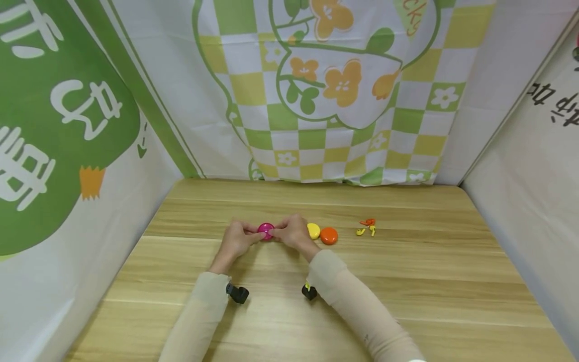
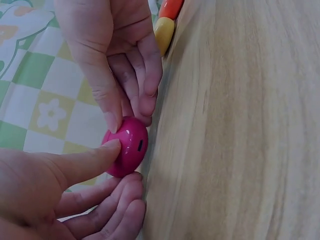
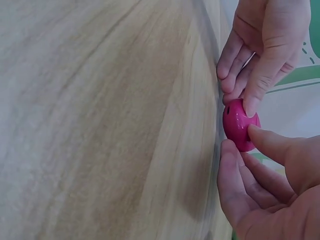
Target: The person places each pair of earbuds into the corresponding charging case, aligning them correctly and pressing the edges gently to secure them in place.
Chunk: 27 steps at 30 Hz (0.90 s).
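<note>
Both hands hold a glossy pink round earbud case [image 1: 266,231] low over the wooden table. My left hand [image 1: 235,239] pinches its left side, and my right hand [image 1: 294,231] grips it from the right. In the left wrist view both thumbs press the top of the pink case [image 2: 132,142], with the other fingers curled along its sides. A small dark port slot shows on its edge, and the lid looks closed. Just right of my right hand lie a yellow earbud case [image 1: 314,231], partly hidden by that hand, and an orange earbud case [image 1: 328,236].
Farther right on the table [image 1: 407,281] lie orange earbuds [image 1: 370,221] and yellow earbuds [image 1: 361,232], close together. A patterned cloth [image 1: 312,141] hangs along the back edge, and printed white panels stand at the left and right.
</note>
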{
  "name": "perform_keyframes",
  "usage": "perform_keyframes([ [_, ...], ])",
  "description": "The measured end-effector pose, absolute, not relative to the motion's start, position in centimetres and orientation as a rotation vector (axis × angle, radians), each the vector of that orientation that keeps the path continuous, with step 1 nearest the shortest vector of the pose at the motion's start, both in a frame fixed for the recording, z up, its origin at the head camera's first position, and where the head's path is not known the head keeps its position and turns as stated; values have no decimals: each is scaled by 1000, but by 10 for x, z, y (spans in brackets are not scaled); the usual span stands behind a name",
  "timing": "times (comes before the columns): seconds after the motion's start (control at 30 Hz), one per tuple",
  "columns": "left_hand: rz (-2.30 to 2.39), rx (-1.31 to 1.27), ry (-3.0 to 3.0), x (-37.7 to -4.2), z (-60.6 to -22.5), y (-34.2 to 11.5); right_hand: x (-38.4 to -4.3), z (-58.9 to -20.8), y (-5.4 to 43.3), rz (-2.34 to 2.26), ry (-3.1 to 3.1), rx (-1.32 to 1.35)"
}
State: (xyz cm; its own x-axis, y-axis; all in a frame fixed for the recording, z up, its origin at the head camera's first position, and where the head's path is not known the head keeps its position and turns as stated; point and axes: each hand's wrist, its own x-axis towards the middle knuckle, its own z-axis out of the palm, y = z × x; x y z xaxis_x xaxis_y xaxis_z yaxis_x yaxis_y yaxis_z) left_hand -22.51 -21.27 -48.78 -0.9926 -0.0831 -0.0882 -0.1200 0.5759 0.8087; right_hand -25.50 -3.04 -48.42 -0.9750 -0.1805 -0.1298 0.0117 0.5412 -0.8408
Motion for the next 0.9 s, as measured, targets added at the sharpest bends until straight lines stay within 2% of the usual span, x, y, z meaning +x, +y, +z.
perform_keyframes([
  [0.53,1162,-199,2845,-226,-482,-213,-256,-480,-32,-1308,2636,-159],
  [0.8,1160,-184,2905,-221,-474,-211,-263,-460,0,-1304,2720,-305],
  [0.9,1209,-99,2954,-218,-469,-206,-267,-449,19,-1287,2757,-388],
])
